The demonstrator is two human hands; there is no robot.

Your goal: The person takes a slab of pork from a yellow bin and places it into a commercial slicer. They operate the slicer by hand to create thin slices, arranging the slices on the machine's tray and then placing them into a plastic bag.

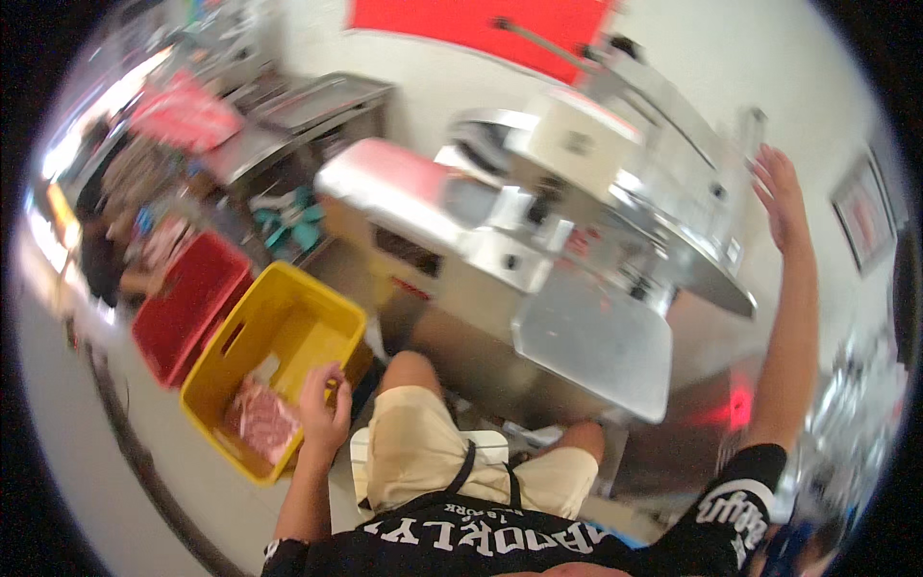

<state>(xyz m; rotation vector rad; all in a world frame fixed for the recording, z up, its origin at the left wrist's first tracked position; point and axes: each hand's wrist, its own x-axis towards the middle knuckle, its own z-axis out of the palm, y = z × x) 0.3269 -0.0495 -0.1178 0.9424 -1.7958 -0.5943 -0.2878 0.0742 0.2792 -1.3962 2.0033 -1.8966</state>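
Observation:
My left hand (325, 404) hangs over the near rim of a yellow plastic crate (288, 317) on the floor, fingers curled, touching or just above the rim. A slab of red marbled meat (260, 418) lies in the crate's bottom. My right hand (781, 197) is raised high with fingers spread, empty, beside the upper right part of a large steel slicing machine (596, 192). I sit in front of the machine, its flat steel tray (596, 346) above my knees.
A red crate (187, 303) stands left of the yellow one. Steel tables (288, 125) with clutter fill the back left, where another person (101, 250) is. A red panel (481, 24) hangs on the white wall. A framed picture (863, 216) is at right.

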